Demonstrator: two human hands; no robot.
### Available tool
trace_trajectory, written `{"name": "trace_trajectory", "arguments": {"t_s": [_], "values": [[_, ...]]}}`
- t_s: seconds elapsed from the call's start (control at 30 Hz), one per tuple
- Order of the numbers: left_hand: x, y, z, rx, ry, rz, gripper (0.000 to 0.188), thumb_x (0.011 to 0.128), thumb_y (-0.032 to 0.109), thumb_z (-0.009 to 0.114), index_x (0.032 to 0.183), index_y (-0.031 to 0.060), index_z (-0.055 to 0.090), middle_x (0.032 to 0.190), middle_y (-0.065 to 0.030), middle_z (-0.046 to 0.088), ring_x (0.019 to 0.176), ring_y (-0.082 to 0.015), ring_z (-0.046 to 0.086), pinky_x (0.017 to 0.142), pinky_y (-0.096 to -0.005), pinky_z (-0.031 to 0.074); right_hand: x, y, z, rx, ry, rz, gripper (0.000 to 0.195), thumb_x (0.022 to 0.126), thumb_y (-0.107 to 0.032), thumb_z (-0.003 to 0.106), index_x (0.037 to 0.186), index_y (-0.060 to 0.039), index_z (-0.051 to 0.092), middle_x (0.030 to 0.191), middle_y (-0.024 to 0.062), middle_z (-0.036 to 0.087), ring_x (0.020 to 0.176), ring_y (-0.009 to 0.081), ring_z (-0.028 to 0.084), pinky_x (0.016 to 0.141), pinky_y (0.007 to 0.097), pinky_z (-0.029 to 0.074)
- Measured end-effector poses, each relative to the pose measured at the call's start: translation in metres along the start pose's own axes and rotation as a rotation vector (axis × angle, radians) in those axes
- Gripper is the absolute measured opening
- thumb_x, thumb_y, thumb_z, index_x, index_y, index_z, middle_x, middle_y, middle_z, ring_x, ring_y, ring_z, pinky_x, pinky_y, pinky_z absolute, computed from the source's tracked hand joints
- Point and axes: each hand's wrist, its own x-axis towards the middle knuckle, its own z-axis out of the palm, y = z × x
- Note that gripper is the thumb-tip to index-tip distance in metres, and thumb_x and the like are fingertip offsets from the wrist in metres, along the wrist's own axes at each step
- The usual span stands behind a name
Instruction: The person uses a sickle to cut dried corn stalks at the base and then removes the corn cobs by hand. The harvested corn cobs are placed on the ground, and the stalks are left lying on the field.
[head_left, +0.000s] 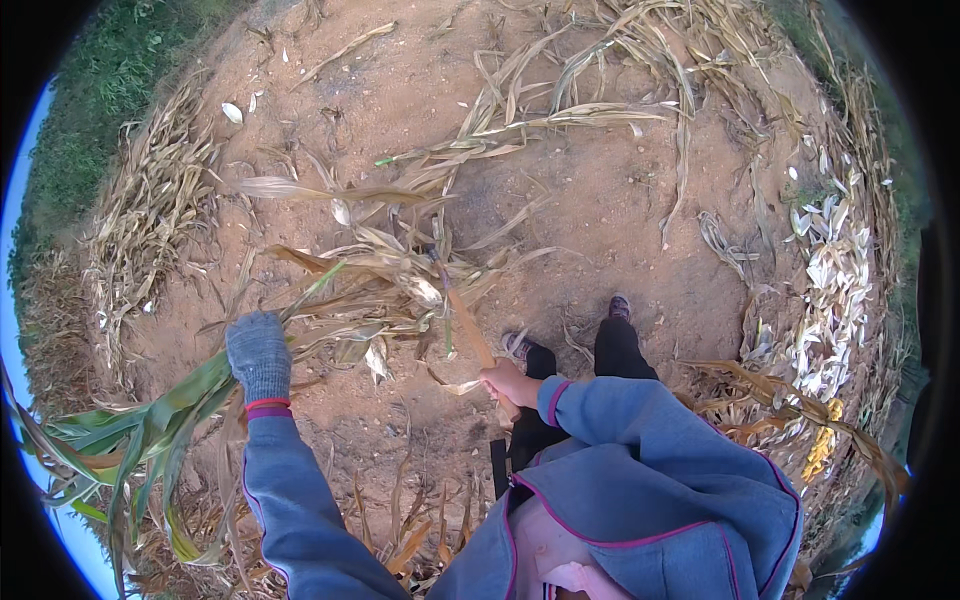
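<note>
My left hand (259, 352), in a grey knitted glove, grips a bundle of maize stalks. Their green leaves (169, 409) trail out to the left, while dry brown leaves (337, 307) spread to the right of the glove. Bare, my right hand (508, 382) is closed around the lower part of a wooden tool handle (469, 326). The handle slants up and left to a dark metal neck (433, 256) among the dry leaves; the tool's head is hidden there. Pale husk-covered maize ears (377, 360) hang among the leaves between my hands.
Cut dry stalks (154, 217) lie heaped at the left, with more stalks (667, 37) at the upper right. Pale husks (836, 277) and yellow maize cobs (821, 442) lie at the right. My shoes (619, 306) stand on bare reddish soil (600, 217).
</note>
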Motion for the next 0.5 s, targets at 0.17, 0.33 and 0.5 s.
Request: {"name": "trace_trajectory", "arguments": {"t_s": [0.17, 0.33, 0.5], "values": [[-0.006, 0.047, -0.021, -0.077, -0.093, 0.309, 0.028, 0.075, 0.031, 0.053, 0.088, 0.0062, 0.059, 0.08, -0.0096, 0.057, 0.079, -0.023, 0.054, 0.07, -0.0352, 0.04, 0.0, -0.066, -0.11, 0.077, 0.409, -0.217, 0.014, 0.071, -0.006, 0.053, 0.059, -0.0031, 0.046, 0.047, 0.0041, 0.043, 0.035, 0.0139, 0.04, 0.033, 0.0283, 0.033], [0.021, 0.063, 0.059, -0.057, 0.064, 0.23, 0.018, 0.077, 0.02, 0.049, 0.084, 0.0073, 0.06, 0.075, -0.0104, 0.06, 0.07, -0.0211, 0.058, 0.06, -0.0369, 0.041, -0.08, -0.15, -0.254, 0.421, 0.786, -0.47, 0.015, 0.075, -0.006, 0.05, 0.062, -0.0068, 0.042, 0.049, 0.0, 0.041, 0.038, 0.0095, 0.038, 0.034, 0.0215, 0.031], [0.035, 0.05, 0.07, 0.012, -0.043, 0.243, 0.015, 0.075, 0.015, 0.049, 0.074, 0.0094, 0.062, 0.066, -0.009, 0.062, 0.064, -0.0214, 0.06, 0.057, -0.0352, 0.043, -0.21, -0.211, -0.388, 0.667, 1.307, -0.898, 0.017, 0.076, -0.01, 0.051, 0.063, -0.0088, 0.04, 0.051, 0.0005, 0.04, 0.042, 0.0122, 0.039, 0.04, 0.025, 0.035]]}}
